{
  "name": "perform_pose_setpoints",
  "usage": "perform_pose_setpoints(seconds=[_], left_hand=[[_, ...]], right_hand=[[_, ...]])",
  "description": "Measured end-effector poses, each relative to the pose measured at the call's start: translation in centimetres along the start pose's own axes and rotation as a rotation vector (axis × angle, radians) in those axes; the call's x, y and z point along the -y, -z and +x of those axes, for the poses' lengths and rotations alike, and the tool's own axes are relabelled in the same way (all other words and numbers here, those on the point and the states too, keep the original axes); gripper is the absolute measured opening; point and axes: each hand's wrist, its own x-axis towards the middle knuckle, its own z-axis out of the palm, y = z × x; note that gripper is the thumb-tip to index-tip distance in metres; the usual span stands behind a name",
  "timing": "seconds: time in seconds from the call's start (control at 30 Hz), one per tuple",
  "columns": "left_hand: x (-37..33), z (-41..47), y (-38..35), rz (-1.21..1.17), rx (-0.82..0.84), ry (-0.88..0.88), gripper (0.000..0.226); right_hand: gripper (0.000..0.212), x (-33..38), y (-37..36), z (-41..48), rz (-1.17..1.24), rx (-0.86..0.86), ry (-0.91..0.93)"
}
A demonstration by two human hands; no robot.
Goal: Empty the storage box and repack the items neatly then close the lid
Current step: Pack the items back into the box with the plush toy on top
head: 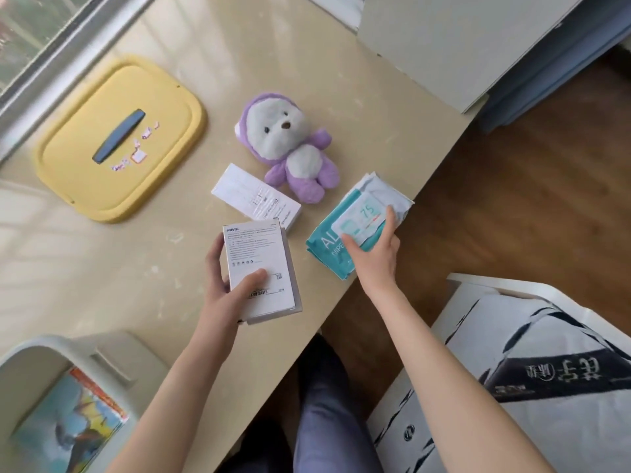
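Both hands are full: the left hand [218,288] grips a white carton [261,268] by its long sides, the right hand [375,254] pinches the wipes pack [324,247] at the table [102,268] edge, and the storage box [51,343] (book [68,425] inside) lies down-left, nearer the left.

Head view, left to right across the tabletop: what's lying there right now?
yellow lid → purple plush toy → teal wipes pack. The two white boxes overlap the toy's span, so they are left out.
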Motion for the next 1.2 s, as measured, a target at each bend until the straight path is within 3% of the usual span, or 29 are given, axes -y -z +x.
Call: perform_pose_setpoints(seconds=[0.5,0.87,1.0,1.1,1.2], left_hand=[[-1.3,-0.5,0.9,0.018,-0.019,0.012,0.073],[-0.8,-0.4,1.7,-0.018,-0.051,0.012,0.074],[-1.0,-1.1,2.0,-0.04,-0.064,-0.006,0.074],[-1.6,-2.4,2.6,-0.076,-0.078,-0.02,0.073],[-2.8,-4.6,3.5,-0.112,-0.098,-0.056,0.076]], right_hand=[[0.097,0.2,-0.2,0.4,0.303,0.058,-0.008],[0.091,-0.1,0.1,0.7,0.431,0.2,0.027],[0.086,0.9,1.0,-0.4,0.547,0.238,-0.037],[0.082,2.0,2.4,-2.4,0.668,0.325,-0.112],[0.084,3.3,4.2,-5.8,0.675,0.423,-0.074]])
